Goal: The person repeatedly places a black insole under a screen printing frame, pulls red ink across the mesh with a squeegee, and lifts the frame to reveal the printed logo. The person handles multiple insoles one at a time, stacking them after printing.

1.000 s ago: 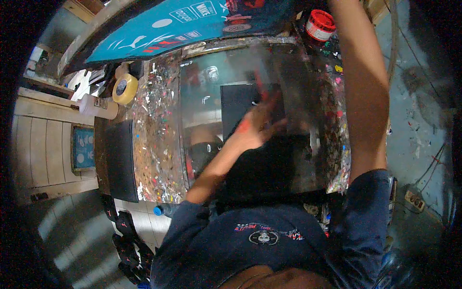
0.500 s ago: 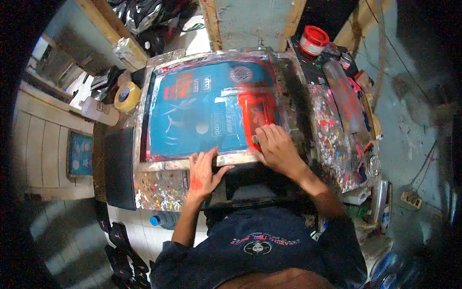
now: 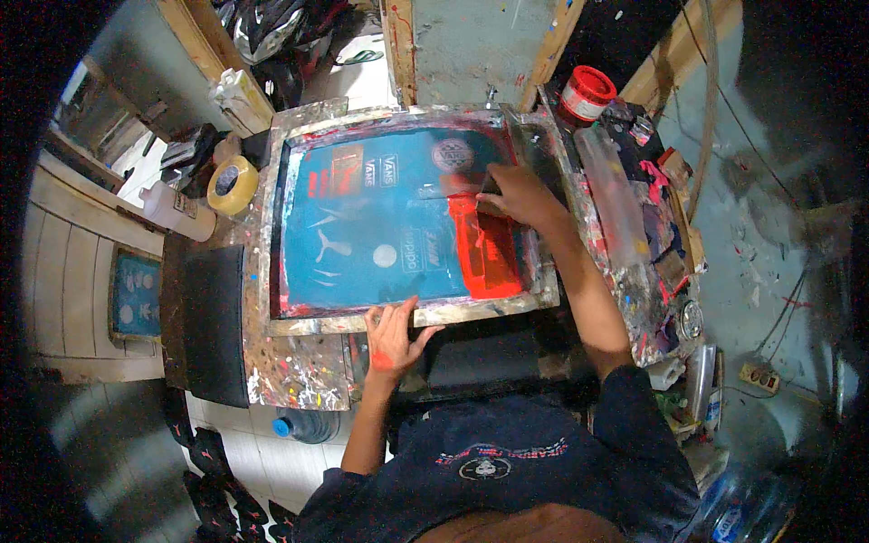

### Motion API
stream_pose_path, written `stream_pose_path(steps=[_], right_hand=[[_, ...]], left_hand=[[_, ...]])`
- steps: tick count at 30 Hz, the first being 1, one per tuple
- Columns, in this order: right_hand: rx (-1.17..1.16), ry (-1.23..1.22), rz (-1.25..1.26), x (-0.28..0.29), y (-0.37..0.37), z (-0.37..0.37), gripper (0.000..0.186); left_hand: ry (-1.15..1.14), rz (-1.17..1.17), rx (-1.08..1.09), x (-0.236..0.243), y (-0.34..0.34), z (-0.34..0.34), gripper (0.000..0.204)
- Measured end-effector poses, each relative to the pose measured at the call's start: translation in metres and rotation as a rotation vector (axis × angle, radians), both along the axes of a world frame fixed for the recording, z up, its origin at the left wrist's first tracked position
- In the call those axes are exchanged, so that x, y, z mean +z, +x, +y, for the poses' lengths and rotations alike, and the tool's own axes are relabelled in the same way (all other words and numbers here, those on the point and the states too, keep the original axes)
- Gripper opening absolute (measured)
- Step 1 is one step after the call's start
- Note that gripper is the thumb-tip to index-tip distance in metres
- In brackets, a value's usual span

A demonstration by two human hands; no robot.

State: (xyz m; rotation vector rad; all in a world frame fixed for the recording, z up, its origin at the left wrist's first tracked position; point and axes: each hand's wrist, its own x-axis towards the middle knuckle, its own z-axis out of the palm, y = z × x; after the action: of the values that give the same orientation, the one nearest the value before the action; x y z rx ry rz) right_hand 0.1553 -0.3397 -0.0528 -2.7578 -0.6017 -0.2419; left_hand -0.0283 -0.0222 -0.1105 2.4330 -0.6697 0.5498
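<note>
A printing screen [image 3: 380,226] with teal mesh and pale designs lies flat in its paint-crusted metal frame [image 3: 317,321] on the work table. A band of red ink [image 3: 484,253] runs down the mesh's right side. My right hand [image 3: 518,197] grips a dark squeegee [image 3: 487,188] at the far end of that red band. My left hand [image 3: 391,337] presses flat, fingers spread, on the frame's near edge.
A roll of yellow tape [image 3: 232,184] and a white bottle [image 3: 174,210] sit left of the frame. A red-lidded tub [image 3: 587,94] stands at the far right, above a paint-spattered side shelf [image 3: 638,226]. A black pad [image 3: 210,326] lies at the near left.
The screen, raised a second ago, came down flat. My right hand has since moved from the near part of the red band to its far end. My left hand stayed on the near edge.
</note>
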Motion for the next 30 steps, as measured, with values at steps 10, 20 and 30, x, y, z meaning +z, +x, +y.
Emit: stream_pose_path(steps=[10, 20, 30], right_hand=[[-0.351, -0.001, 0.024, -0.004, 0.023, 0.016, 0.064], [0.100, -0.114, -0.043, -0.015, -0.079, 0.038, 0.027], [0.034, -0.069, -0.100, 0.001, -0.198, 0.062, 0.051]], left_hand=[[-0.066, 0.050, 0.091, 0.017, -0.011, -0.004, 0.069], [-0.025, 0.081, 0.183, 0.015, -0.023, 0.009, 0.080], [0.061, 0.091, 0.142, -0.006, -0.013, 0.023, 0.076]])
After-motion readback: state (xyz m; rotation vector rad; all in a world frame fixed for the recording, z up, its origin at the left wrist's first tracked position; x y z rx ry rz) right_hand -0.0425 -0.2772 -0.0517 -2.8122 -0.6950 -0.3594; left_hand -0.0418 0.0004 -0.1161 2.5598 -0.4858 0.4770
